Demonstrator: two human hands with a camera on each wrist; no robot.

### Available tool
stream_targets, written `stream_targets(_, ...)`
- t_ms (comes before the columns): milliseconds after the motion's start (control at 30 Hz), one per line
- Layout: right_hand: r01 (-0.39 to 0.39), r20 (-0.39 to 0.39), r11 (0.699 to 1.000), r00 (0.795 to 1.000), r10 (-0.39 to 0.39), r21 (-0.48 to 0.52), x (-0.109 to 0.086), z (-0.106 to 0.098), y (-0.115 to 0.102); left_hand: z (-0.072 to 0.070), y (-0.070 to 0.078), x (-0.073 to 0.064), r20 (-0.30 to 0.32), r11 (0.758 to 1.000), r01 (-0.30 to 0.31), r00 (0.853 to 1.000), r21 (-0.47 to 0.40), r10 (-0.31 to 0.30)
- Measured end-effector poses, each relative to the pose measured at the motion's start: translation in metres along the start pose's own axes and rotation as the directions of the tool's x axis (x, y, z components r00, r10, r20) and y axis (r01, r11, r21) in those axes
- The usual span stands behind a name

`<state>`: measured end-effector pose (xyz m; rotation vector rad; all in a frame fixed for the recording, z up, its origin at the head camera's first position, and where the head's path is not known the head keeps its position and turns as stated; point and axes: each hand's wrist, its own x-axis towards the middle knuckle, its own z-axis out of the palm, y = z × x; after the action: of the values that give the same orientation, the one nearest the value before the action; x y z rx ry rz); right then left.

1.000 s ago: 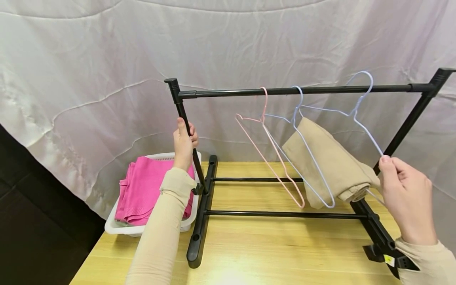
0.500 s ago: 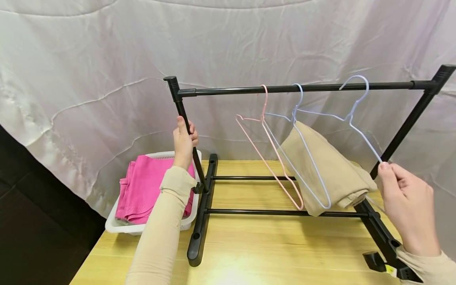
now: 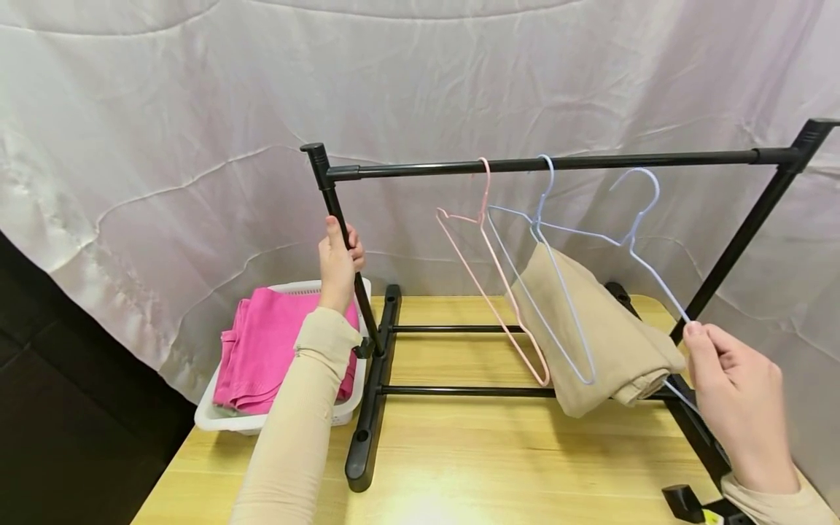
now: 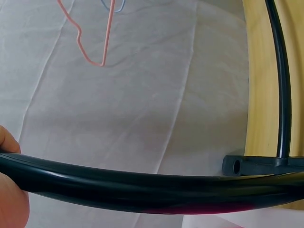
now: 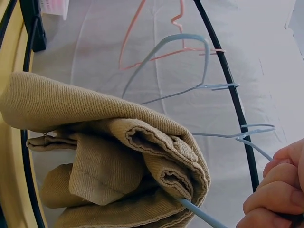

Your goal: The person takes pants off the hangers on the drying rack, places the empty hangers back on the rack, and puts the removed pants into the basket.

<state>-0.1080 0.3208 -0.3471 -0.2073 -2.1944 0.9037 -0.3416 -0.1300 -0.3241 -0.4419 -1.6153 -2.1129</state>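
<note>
My right hand (image 3: 738,397) pinches the right end of a light blue hanger (image 3: 658,188), with folded beige trousers (image 3: 584,328) draped over its lower bar. In the head view the hanger's hook is below the top rail (image 3: 420,170) of a black clothes rack. The right wrist view shows the trousers' layered hems (image 5: 175,180) close beside my curled fingers. My left hand (image 3: 340,266) grips the rack's left upright (image 3: 367,313), its thumb pointing up along the tube. From the rail hang a pink hanger (image 3: 485,189) and another blue hanger (image 3: 543,200), which overlaps the trousers.
Left of the rack, a white basket (image 3: 226,423) holds folded pink cloth (image 3: 269,343). The rack's black feet (image 3: 361,456) stand on a wooden table (image 3: 459,452), joined by two low crossbars. Behind hangs a pale curtain (image 3: 394,80).
My right hand has moved down and slightly left with the hanger and trousers. The hook has dropped from level with the rail to below it. My left hand stays on the upright.
</note>
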Motion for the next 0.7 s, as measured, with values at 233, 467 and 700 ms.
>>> stream_targets(233,0.027,0.004,1.0,1.0,-0.027,0.016,-0.011,0.005,0.006,0.001,0.0,-0.001,0.002,1.0,0.007,1.0,0.014,-0.007)
stream_targets(467,0.023,0.005,0.998,1.0,-0.023,0.055,-0.02,0.012,0.009,0.001,0.007,-0.006,-0.05,0.994,0.019,0.999,0.105,-0.014)
stream_targets(700,0.0,0.053,0.998,0.999,-0.004,0.063,-0.029,0.016,0.009,0.001,0.02,-0.025,-0.192,0.929,0.051,0.981,0.366,0.022)
